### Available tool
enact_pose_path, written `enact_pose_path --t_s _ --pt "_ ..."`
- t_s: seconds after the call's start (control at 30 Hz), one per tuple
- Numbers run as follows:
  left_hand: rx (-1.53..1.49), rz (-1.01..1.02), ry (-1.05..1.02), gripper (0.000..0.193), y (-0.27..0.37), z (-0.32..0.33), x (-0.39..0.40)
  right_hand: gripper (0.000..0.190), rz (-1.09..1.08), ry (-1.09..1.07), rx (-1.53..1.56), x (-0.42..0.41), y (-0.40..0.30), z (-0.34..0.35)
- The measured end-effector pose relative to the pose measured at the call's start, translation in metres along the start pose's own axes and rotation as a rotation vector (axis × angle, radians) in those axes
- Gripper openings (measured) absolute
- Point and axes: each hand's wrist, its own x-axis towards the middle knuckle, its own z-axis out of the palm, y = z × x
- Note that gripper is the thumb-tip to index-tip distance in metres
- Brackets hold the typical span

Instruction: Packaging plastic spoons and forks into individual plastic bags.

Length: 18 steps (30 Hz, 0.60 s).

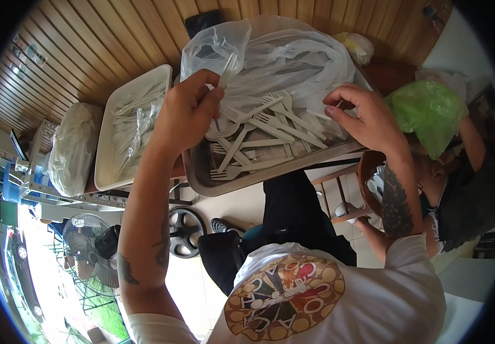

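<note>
My left hand (193,107) pinches a pale plastic fork (229,71) between thumb and fingers, its tines pointing up and away. Below it is a metal tray (213,189) where several loose pale plastic forks (273,122) lie crossed over one another. A large clear plastic bag (286,60) fills the far part of that tray. My right hand (359,112) hovers above the tray's right side, fingers curled, with a small gap between thumb and forefinger and nothing plain in it. Just under its fingertips are clear plastic sleeves (327,122).
Left of the metal tray stands a cream tray (105,167) with wrapped cutlery (137,124). Beyond it sits a stuffed plastic bag (73,150). A dark phone-like object (203,23) is near the slatted wall. At right, another person (458,180) sits by a green bag (430,112) and brown bowl (365,172).
</note>
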Motion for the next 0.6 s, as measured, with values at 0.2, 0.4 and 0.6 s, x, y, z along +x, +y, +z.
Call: enact_pose_path --t_s 0.2,0.4,0.6 --pt "-0.701 -0.101 0.016 0.017 -0.003 -0.002 -0.025 0.025 -0.092 -0.183 -0.113 0.030 -0.030 0.022" --pt "-0.687 -0.058 0.259 0.022 -0.004 0.019 -0.034 0.024 -0.406 -0.380 -0.394 0.074 -0.069 0.064" --pt "-0.877 -0.093 0.462 0.033 -0.004 0.015 -0.053 0.020 -0.347 -0.338 -0.457 0.100 -0.060 0.075"
